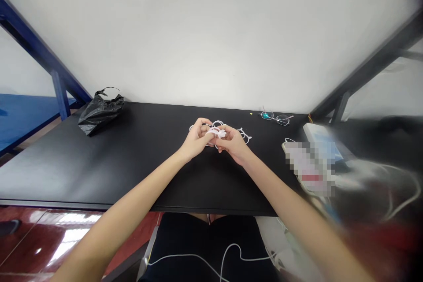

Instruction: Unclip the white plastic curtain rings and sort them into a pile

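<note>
Both hands meet above the middle of the black table, working on a bundle of thin white cord-like loops [218, 123]. My left hand [197, 139] grips the bundle from the left, its fingers curled and thumb pressed in. From the right, my right hand [233, 143] pinches a bunched white part [222, 134] between thumb and fingers. More white loops with small knobby tips [245, 135] stick out beyond my right hand, over the tabletop. My fingers hide much of the bundle, so its exact kind cannot be made out.
A crumpled black plastic bag [101, 112] lies at the table's back left. Round-lensed glasses [275, 117] rest at the back right. A phone [306, 169], partly pixelated, and a white box [320, 141] lie on the right. White cable [194, 255] crosses my lap.
</note>
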A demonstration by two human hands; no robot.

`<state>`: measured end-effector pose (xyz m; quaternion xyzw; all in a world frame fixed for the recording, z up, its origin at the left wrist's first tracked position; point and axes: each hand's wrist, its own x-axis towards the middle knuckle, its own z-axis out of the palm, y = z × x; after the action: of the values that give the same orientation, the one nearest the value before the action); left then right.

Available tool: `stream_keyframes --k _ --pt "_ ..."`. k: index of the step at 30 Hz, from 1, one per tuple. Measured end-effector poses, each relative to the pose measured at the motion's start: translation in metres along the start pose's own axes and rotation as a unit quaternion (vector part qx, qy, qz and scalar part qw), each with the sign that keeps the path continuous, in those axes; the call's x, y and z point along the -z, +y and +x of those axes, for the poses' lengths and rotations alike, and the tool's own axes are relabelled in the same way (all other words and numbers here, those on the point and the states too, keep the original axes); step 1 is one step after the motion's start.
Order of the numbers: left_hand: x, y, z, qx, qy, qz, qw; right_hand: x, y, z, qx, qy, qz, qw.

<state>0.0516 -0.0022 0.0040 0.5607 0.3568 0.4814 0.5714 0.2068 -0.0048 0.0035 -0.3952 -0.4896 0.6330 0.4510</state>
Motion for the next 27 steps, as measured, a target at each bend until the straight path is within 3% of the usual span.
stream_keyframes --k 4,8,11,14,18,21,27 --pt "0.008 -0.002 0.0 -0.119 -0.009 0.209 0.971 0.0 0.006 0.0 0.06 0.011 -0.072 0.996" --pt "0.016 -0.004 0.003 -0.143 -0.021 0.271 0.952 -0.004 0.007 -0.003 0.078 0.01 -0.077 0.994" --pt "0.019 -0.004 0.007 -0.111 -0.045 0.243 0.962 -0.006 0.003 -0.005 0.057 0.001 -0.016 0.998" --pt "0.018 -0.004 0.011 -0.022 -0.1 0.139 0.985 -0.007 -0.002 -0.006 0.006 -0.016 0.042 0.999" --pt "0.014 -0.002 0.008 0.055 -0.138 0.03 0.988 -0.006 -0.006 -0.008 -0.034 -0.092 0.042 0.994" --pt "0.013 -0.003 0.006 0.067 -0.152 0.011 0.986 -0.007 -0.007 -0.011 -0.034 -0.12 0.009 0.992" --pt "0.015 -0.008 0.007 0.076 -0.186 0.021 0.979 -0.012 -0.005 -0.014 -0.004 -0.088 -0.074 0.993"
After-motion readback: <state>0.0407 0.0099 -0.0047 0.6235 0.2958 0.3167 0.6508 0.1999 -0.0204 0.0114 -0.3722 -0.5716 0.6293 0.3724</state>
